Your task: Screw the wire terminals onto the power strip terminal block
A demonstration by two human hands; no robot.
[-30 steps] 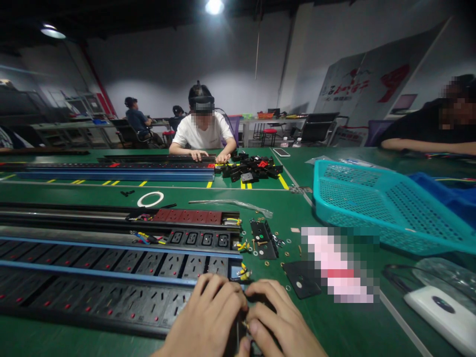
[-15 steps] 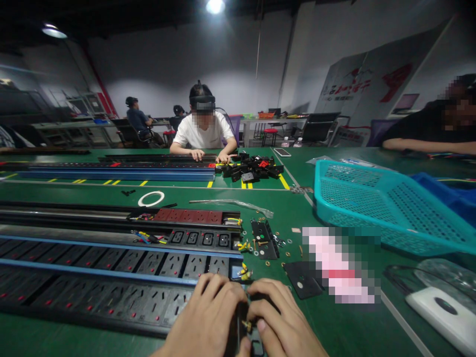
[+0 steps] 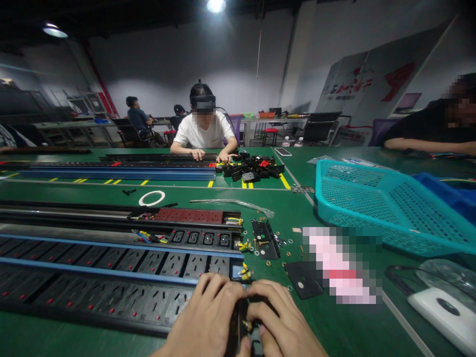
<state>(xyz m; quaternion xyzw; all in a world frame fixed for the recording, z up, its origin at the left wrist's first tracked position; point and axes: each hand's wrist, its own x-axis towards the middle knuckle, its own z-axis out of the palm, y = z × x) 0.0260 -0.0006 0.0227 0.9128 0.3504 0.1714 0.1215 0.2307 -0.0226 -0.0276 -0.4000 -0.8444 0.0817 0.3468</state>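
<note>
Green bench mat [image 3: 44, 342] runs the full length of the work surface in a workshop with a grey far wall [image 3: 178, 64]. Black plastic part [image 3: 241, 322] stands between the two hands at the near edge of the view, just beside the end of a black power strip [image 3: 104, 297] with blue trim; a small brass-and-yellow fitting [image 3: 246, 325] shows against it. Left hand [image 3: 203, 317] and right hand [image 3: 280, 322] are both curled and pressed in around the part, fingers closed on it; the exact pinch is hidden behind them. To the right of the hands lie a black plate [image 3: 303, 280], brass washers [image 3: 268, 263] and a black bracket [image 3: 265, 239]. Farther on sit a teal plastic basket [image 3: 357, 208] and, well to its left, a white ring [image 3: 151, 198]. Across the bench, a co-worker in a white T-shirt [image 3: 203, 133] rests both hands on another power strip [image 3: 122, 173], near a heap of black parts [image 3: 249, 168].
</note>
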